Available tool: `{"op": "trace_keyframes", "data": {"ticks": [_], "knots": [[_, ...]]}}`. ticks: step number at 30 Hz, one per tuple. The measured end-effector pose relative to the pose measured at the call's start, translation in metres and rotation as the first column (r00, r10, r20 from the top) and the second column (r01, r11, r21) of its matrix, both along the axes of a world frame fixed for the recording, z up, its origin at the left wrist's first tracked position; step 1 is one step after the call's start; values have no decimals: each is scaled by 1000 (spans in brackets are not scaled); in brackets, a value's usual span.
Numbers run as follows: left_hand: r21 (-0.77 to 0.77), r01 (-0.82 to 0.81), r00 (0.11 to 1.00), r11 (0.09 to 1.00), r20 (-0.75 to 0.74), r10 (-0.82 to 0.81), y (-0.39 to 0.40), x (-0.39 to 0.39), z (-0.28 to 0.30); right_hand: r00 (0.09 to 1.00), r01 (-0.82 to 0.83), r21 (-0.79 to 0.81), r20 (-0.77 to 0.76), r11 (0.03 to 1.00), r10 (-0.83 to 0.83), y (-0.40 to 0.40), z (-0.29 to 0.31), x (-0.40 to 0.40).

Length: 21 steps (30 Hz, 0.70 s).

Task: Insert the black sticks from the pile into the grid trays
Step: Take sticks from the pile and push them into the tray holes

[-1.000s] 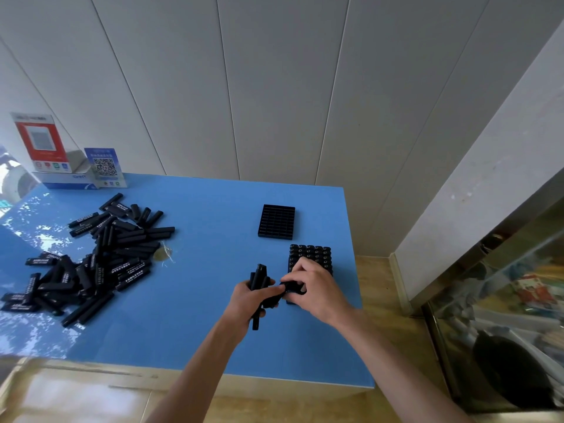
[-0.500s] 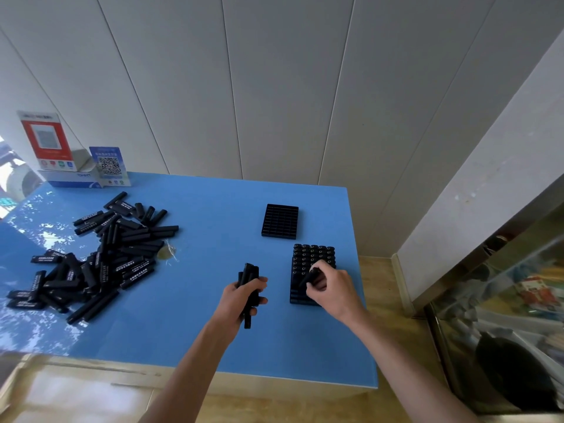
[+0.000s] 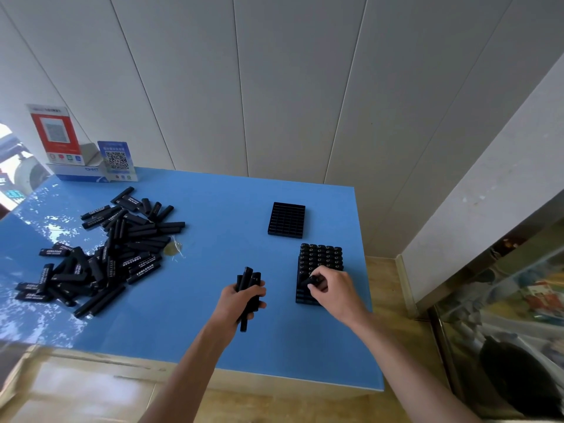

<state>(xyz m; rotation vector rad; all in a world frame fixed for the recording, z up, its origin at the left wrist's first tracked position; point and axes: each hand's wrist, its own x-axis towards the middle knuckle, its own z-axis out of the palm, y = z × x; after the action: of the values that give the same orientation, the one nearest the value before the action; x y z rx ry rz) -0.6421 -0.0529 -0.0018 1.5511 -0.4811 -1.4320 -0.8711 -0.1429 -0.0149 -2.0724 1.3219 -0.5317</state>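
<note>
Black stick [image 3: 312, 281] in right hand [image 3: 332, 290] now upright over tray [image 3: 320, 257].

White panelled wall [image 3: 290, 87], blue table [image 3: 213, 227], seemingly wooden floor [image 3: 393, 303]

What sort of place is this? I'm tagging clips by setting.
Probably a small shop or workshop counter: QR payment signs stand on the blue table, beside a pile of sticks and grid trays.
</note>
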Motion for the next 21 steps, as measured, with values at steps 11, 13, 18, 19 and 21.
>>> {"op": "trace_keyframes", "data": {"ticks": [11, 13, 18, 19, 21], "knots": [[4, 4, 1000, 1000, -10, -4, 3, 7, -4, 1000, 10, 35, 14, 999, -10, 2, 1, 3], [4, 7, 1000, 1000, -10, -7, 3, 7, -5, 1000, 17, 85, 24, 996, -20, 1, -2, 3], [1, 2, 1000, 1000, -6, -2, 3, 8, -6, 1000, 18, 127, 20, 992, -21, 0, -5, 3], [1, 5, 1000, 1000, -5, -5, 3, 8, -6, 1000, 14, 106, 9, 994, -15, 1, -5, 4], [-1, 12, 1000, 1000, -2, -12, 3, 7, -7, 1000, 11, 51, -11, 999, -11, 2, -6, 4]]}}
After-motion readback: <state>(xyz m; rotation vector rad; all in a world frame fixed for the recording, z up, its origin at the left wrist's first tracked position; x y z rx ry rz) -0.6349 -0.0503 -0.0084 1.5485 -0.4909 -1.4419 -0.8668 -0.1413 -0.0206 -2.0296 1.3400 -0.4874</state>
